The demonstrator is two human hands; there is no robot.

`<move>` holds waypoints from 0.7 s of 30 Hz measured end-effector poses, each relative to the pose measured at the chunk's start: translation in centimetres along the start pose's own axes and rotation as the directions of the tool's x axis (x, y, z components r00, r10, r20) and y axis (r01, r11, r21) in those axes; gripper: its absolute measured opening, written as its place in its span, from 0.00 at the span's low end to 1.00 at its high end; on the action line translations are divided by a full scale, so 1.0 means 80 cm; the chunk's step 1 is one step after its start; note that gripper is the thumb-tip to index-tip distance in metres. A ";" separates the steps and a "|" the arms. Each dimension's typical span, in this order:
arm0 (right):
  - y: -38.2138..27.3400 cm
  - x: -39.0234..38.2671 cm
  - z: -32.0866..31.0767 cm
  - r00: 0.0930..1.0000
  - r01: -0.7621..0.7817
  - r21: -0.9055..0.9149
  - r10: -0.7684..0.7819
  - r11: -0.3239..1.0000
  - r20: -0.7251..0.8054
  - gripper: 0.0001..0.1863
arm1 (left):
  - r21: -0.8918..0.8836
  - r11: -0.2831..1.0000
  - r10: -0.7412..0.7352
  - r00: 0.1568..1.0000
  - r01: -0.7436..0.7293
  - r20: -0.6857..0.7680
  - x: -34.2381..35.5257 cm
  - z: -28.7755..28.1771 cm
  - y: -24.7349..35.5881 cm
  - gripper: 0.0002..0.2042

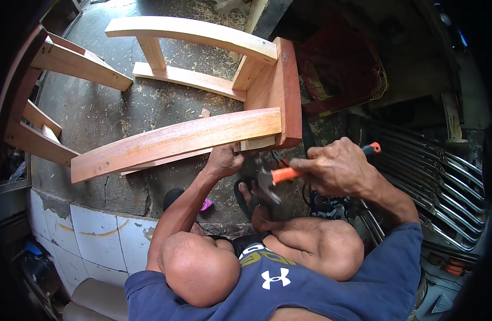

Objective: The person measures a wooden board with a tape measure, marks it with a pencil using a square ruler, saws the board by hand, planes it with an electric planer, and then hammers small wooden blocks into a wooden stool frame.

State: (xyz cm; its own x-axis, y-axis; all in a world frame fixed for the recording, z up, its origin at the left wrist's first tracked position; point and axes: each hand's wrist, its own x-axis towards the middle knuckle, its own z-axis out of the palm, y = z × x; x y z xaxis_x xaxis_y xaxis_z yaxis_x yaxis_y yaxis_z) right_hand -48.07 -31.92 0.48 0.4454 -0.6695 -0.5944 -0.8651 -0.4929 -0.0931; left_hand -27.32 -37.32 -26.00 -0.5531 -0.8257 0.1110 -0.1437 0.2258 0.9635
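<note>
A wooden stool (290, 85) lies on its side in front of me, its reddish seat toward the right and its pale legs pointing left. My right hand (337, 166) is wrapped round the orange grip of a claw hammer (268, 184), whose metal head hangs just below the seat's near corner. Under the nearest leg (176, 136), my left hand (224, 161) is closed with its fingers curled, close to a short pale crosspiece (258, 143) by the seat. Whatever those fingers pinch is hidden or too small to make out.
Another wooden stool (82, 67) lies tipped over at the left. Bent chrome metal tubes (454, 198) are stacked at the right, below a dark red plastic chair or crate (345, 80). Wood shavings litter the dark floor (104, 117). White tiles (96, 227) edge a step at lower left.
</note>
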 end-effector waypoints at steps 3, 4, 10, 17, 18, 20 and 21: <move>-0.002 -0.001 0.001 0.971 -0.087 -0.024 0.080 0.996 -0.224 0.14 | -0.042 0.999 -0.006 0.999 0.008 0.046 0.004 -0.005 0.001 0.19; 0.000 -0.001 -0.010 0.996 -0.035 -0.024 0.032 0.999 -0.088 0.14 | -0.041 0.999 -0.002 0.999 0.004 0.044 0.005 -0.004 0.000 0.19; -0.001 0.002 0.000 0.996 -0.050 -0.015 0.049 0.999 -0.071 0.11 | 0.006 1.000 0.013 1.000 -0.013 0.026 0.008 -0.008 0.010 0.21; -0.011 0.000 -0.015 0.993 -0.016 -0.022 0.018 1.000 0.114 0.10 | -0.038 0.996 -0.082 0.995 0.084 0.058 0.007 -0.007 0.015 0.24; -0.012 0.002 -0.009 0.993 -0.018 -0.020 0.020 1.000 0.114 0.10 | -0.039 0.996 -0.081 0.995 0.084 0.060 0.007 -0.008 0.012 0.24; -0.013 0.007 0.009 0.963 -0.112 0.055 0.122 0.992 -0.242 0.10 | 0.142 0.989 -0.042 0.998 0.034 0.055 0.007 -0.012 0.003 0.24; -0.009 0.007 0.004 0.981 -0.123 0.035 0.127 0.992 -0.146 0.10 | -0.034 0.988 -0.144 0.980 0.150 0.136 0.015 -0.022 0.025 0.26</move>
State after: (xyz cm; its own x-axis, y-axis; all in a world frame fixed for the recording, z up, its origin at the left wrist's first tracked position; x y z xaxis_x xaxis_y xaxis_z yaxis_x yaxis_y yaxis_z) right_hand -47.29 -31.76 -0.06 0.3607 -0.8007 -0.4784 -0.9210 -0.3866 -0.0474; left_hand -26.86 -38.75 -23.49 -0.6327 -0.7718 -0.0628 -0.1971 0.0821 0.9769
